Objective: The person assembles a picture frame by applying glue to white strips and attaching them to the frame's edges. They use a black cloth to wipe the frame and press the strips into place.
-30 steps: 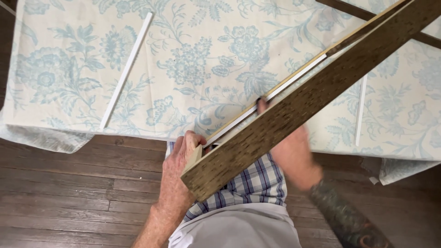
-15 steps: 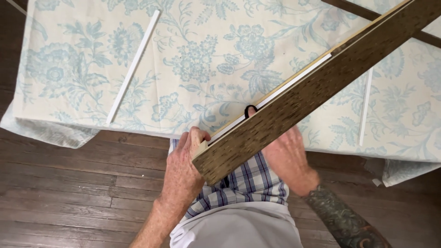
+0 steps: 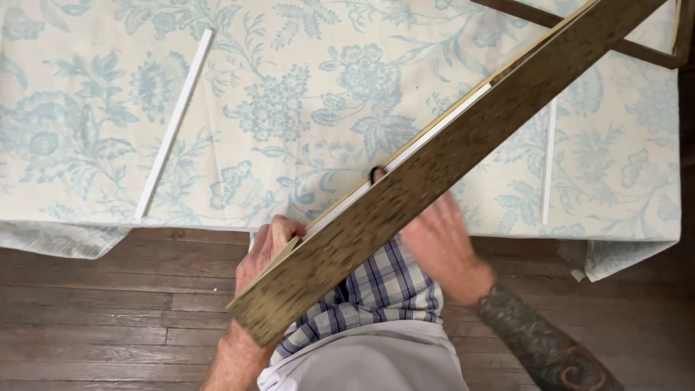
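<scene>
Right hand (image 3: 441,246) motion-blurred, fingers behind the wooden plank (image 3: 449,166), its far end cropped.

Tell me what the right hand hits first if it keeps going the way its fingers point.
Probably the brown wooden board: the right hand is blurred, its fingers aimed up at the board's underside, seemingly already touching it. Depth is unclear.

My left hand (image 3: 264,250) grips the near end of a long wooden board (image 3: 434,170), thumb on its upper edge. The board runs diagonally away from me over the floral cloth (image 3: 304,94). My right hand (image 3: 438,242), blurred, lies flat under the board's lower side. A white strip (image 3: 175,123) lies far left of my left hand, another strip (image 3: 549,163) right of my right.
</scene>
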